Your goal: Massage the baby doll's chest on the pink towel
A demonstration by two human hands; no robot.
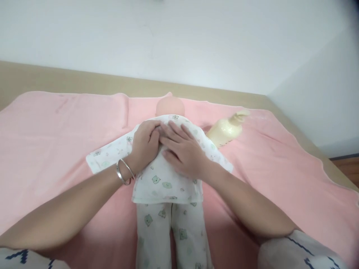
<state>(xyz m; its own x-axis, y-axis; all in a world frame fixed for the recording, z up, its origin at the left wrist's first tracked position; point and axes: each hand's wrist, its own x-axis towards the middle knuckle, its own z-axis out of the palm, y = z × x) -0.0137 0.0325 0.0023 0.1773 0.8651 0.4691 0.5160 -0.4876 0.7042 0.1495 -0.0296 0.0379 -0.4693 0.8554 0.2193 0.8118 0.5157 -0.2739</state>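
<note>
Right hand [187,153], fingers [177,130] spread on doll [164,190], left hand [146,141] curled, cannot tell if gripping, trousers [154,233] cropped below

A pump bottle [226,130] rests on pink cloth [56,145].

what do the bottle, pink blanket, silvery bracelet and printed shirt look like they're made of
Bottle: probably glossy plastic, given its bright highlights.
Blanket: soft, matte cloth, judging by its folds and wavy edge; the fibre can't be told.
Bracelet: likely polished metal, from its silvery shine.
Shirt: matte fabric, perhaps cotton, as its loose drape suggests.
</note>
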